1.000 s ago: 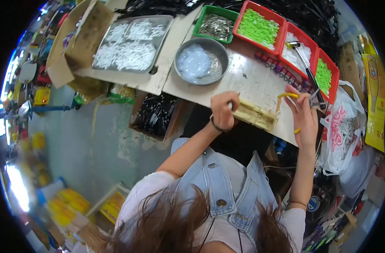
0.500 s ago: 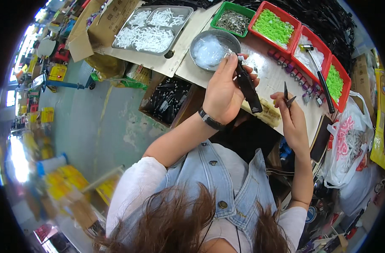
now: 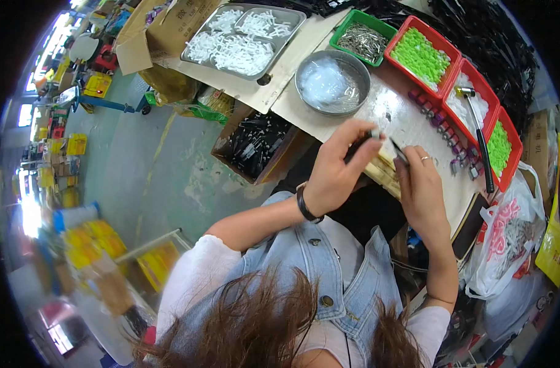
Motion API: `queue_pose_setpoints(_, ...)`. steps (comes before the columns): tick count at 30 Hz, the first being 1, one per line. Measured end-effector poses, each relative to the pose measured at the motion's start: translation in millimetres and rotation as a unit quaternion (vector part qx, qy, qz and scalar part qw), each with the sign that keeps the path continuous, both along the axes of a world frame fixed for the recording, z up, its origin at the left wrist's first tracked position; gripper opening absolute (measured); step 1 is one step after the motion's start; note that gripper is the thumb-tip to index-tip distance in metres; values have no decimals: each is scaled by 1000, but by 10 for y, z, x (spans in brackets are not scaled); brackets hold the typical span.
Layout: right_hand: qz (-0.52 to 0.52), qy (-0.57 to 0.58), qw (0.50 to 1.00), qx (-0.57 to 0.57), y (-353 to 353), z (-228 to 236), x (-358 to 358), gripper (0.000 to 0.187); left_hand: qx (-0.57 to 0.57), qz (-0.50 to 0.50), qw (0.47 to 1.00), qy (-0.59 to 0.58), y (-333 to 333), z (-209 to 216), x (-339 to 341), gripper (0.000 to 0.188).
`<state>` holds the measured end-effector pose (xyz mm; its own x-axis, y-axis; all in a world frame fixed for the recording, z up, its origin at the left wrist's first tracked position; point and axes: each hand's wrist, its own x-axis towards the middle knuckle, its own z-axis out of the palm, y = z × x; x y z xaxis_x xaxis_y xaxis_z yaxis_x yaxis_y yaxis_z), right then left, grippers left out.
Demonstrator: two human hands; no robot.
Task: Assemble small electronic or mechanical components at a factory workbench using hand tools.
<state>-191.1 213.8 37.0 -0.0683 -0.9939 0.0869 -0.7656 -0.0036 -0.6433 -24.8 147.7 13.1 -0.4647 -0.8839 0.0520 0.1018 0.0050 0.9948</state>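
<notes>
My left hand is closed around a long black plastic part, over the front edge of the bench. Fingers and thumb cover most of that part, and only its dark end shows near the fingertips. Close on its right, my right hand grips dark pointed tweezers, their tips angled toward the left hand. Just below and between both hands lies a pale yellow wooden block at the bench edge. Beyond the left hand sits a round metal bowl with a clear, whitish filling.
A divided metal tray holds white pieces. A green bin holds metal pins; red bins hold green and white bits. A hammer lies across them. Purple-and-metal pieces line the bench. A carton of black parts stands below.
My left hand has turned and come down from the bowl toward the wooden block, with the black part. My right hand has moved nearer to it with the tweezers. The view has shifted slightly.
</notes>
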Motion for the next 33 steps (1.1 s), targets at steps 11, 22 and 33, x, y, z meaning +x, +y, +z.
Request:
queue_pose_setpoints(11,54,152,987,-14,-247,26,426,12,-110,46,991,-56,-115,-114,484,18)
queue_pose_setpoints(22,140,226,964,11,-570,-185,851,15,107,-14,994,30,-308,-407,1022,21)
queue_pose_setpoints(33,296,175,933,-106,-971,-374,1290,22,318,-285,891,153,-594,-453,1973,29)
